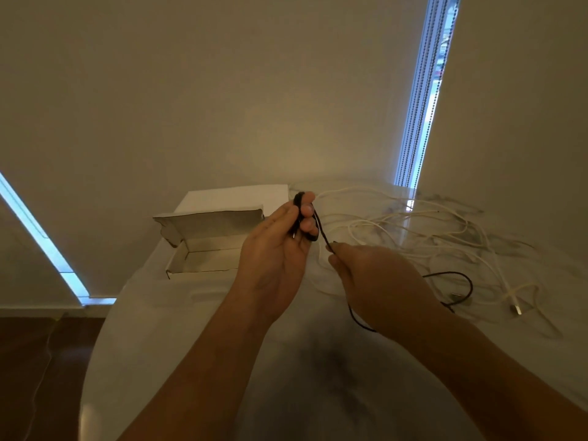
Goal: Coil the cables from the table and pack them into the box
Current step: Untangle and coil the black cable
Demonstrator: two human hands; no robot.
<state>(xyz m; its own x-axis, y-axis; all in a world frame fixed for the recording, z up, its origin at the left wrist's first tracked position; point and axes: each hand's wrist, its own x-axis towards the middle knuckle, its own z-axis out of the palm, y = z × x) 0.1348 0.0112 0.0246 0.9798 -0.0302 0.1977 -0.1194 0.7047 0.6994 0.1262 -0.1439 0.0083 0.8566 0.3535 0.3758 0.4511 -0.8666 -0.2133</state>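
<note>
Reaching out over the near edge of the white marble table [178, 361], my two bare forearms come up from the bottom of the view and meet above its middle. My right hand [378, 281] is nearer, knuckles up, with thumb and forefinger pressed together, pinching the black cable [323, 235] where it runs taut up to my left. Behind that hand the same black cable drops away, loops toward the right edge and lies slack on the table surface. My left hand [273, 246] is raised, palm turned toward me, its fingers [307, 210] curled shut around a small bundle of black cable loops, a metal plug tip peeking out near the palm. Farther back, toward the left far corner, the open cardboard box [206, 249] sits with its lid flap standing up; what I can see of its inside looks bare. Across the far right part of the table a tangle of white cables [413, 230] sprawls loose, one connector lying near the right edge.
</note>
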